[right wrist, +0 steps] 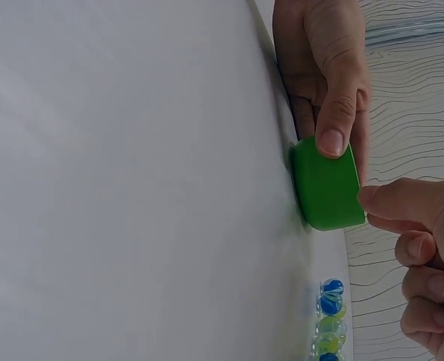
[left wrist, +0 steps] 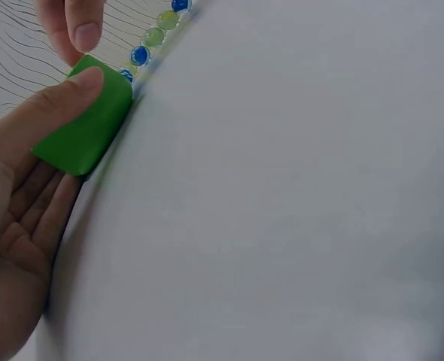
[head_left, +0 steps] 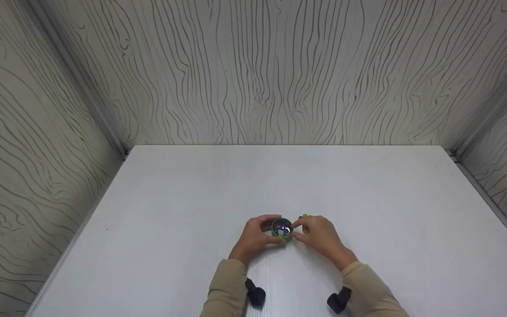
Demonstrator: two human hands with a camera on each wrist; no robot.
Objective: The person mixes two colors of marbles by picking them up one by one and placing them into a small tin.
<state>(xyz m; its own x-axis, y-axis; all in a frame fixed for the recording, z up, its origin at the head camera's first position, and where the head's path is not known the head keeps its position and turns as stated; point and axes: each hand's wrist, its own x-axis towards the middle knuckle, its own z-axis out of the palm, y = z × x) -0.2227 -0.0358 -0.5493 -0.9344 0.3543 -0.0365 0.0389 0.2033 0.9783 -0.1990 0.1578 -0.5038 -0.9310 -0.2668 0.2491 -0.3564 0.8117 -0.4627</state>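
Note:
A small green cup [head_left: 287, 239] stands on the white table between both hands, its round opening facing up. Dark blue, glossy contents with bright reflections show inside; what they are is unclear. My left hand [head_left: 255, 235] grips the cup, with the thumb [left wrist: 90, 79] across its near wall and the fingers around its far side. From the right, my right hand [head_left: 321, 233] pinches the rim with thumb [right wrist: 372, 197] and forefinger, the other fingers curled. Past the cup lie several glass marbles [left wrist: 154, 37], blue and yellow-green, mostly hidden behind the right hand in the head view.
The white tabletop [head_left: 183, 185] spreads around the hands. Wood-grain patterned panels [head_left: 258, 75] stand at the back and both sides, with grey metal posts in the corners. A black device is attached to each sleeve [head_left: 227, 281].

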